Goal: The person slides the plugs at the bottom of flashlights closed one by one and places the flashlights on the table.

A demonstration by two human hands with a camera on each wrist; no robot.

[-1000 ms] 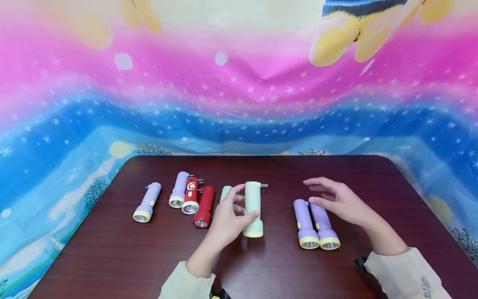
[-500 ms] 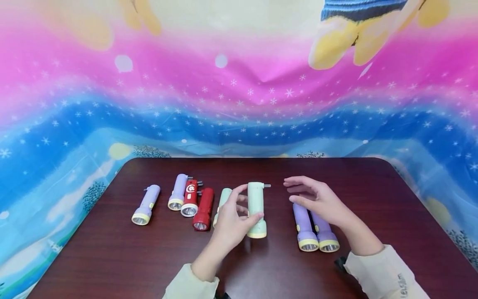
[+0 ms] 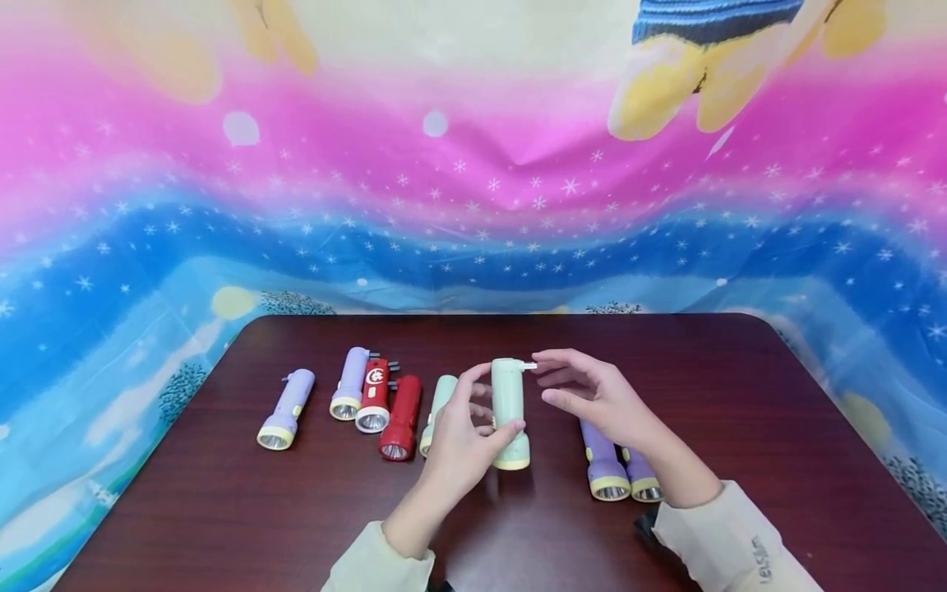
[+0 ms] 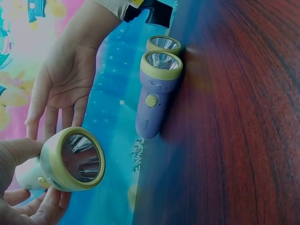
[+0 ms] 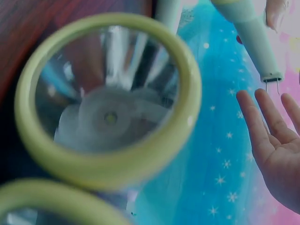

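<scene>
My left hand [image 3: 462, 444] grips a mint-green flashlight [image 3: 506, 399] by its body above the table, thumb across the front. Its yellow-rimmed lens [image 4: 83, 158] faces the left wrist camera, tail end up. Two metal plug prongs [image 5: 273, 86] stick out sideways near the tail. My right hand [image 3: 595, 399] is raised beside it with fingers extended, the fingertips right at the prongs. Below that hand lie two purple flashlights [image 3: 608, 473] with yellow rims, their upper bodies partly hidden by it. Another mint-green flashlight [image 3: 444, 393] lies partly behind my left hand.
Left of my hands on the dark wood table [image 3: 207, 501] lie a red flashlight [image 3: 402, 418], a red one with a white rim [image 3: 373, 395] and a lilac one [image 3: 353, 382], close together. A separate lilac flashlight [image 3: 290, 403] lies farther left. A colourful cloth [image 3: 473, 164] hangs behind.
My right hand has moved left from over the purple flashlights to the prongs of the held mint-green flashlight. The left hand, still gripping it, has shifted slightly right.
</scene>
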